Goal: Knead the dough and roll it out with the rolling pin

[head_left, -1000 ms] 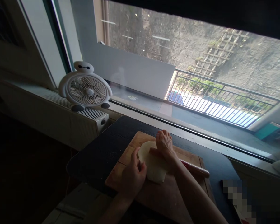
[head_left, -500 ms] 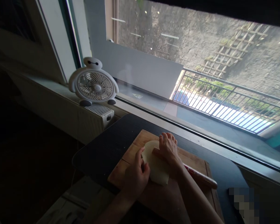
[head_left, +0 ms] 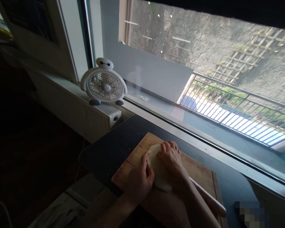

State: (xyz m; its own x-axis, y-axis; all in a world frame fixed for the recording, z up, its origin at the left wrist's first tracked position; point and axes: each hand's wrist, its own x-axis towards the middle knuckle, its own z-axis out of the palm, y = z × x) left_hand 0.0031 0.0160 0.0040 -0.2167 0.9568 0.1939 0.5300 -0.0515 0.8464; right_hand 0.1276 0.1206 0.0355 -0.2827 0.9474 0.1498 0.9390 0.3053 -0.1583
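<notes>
A thin pale sheet of dough lies on a wooden board. My right hand rests palm down over the upper part of the dough, its fingers bent over one end of a rolling pin. The pin's middle is hidden under my right wrist and forearm; its other end sticks out toward the board's lower right. At the dough's left edge is my left hand, thumb and index finger curved and apart, the fingertips touching the rim. Its other fingers are mostly hidden.
Under the board is a dark table, close against a large window's sill. A white fan stands on a radiator to the left. A blurred-out object sits at lower right.
The view has shifted, so the fan and window appear farther right. My right hand has moved slightly down the dough, covering the pin's near end more. My left hand stays at the rim.
</notes>
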